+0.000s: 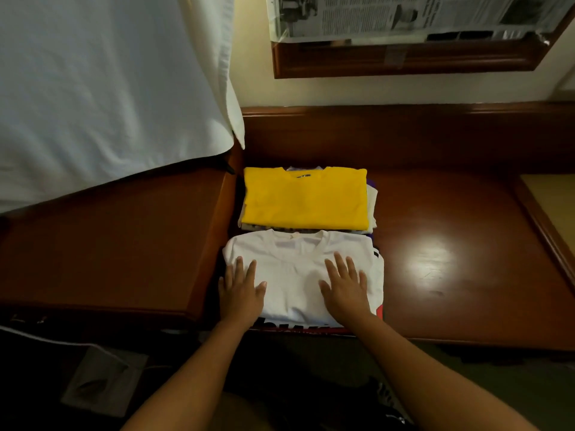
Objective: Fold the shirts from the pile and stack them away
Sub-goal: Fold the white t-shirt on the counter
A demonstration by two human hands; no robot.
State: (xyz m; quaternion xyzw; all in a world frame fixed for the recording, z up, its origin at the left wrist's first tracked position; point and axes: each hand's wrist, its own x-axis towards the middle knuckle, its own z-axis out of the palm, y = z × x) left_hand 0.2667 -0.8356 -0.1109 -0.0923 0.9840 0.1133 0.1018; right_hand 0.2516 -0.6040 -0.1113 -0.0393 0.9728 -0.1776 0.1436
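Looking down through the head camera, I see a folded white T-shirt (303, 275) lying at the near edge of a glossy dark wooden worktop (451, 244), its neckline facing away from me. It tops a short stack: beneath its near edge a garment with black lettering (289, 327) peeks out, and a red-orange patch of cloth shows at the stack's right side. My left hand (241, 290) rests flat on the left part of the white shirt, fingers straight and slightly spread, gripping nothing. My right hand (343, 289) lies flat on the right part in the same way, fingers straight and apart, palm down. Just beyond the white shirt sits a second stack, topped by a folded yellow T-shirt (303, 202) with its collar also pointing away; edges of white, purple and patterned cloth show under it along the right and near sides. The two stacks are touching or nearly so; I cannot tell which. To the left, a raised wooden ledge (109, 237) runs beside both stacks, and a large white sheet (102, 82) hangs over its far part. On the cream wall above hangs a wooden frame (404, 59) covered with newspaper (404, 15). A bright lamp reflection shines on the worktop to the right of the shirts.
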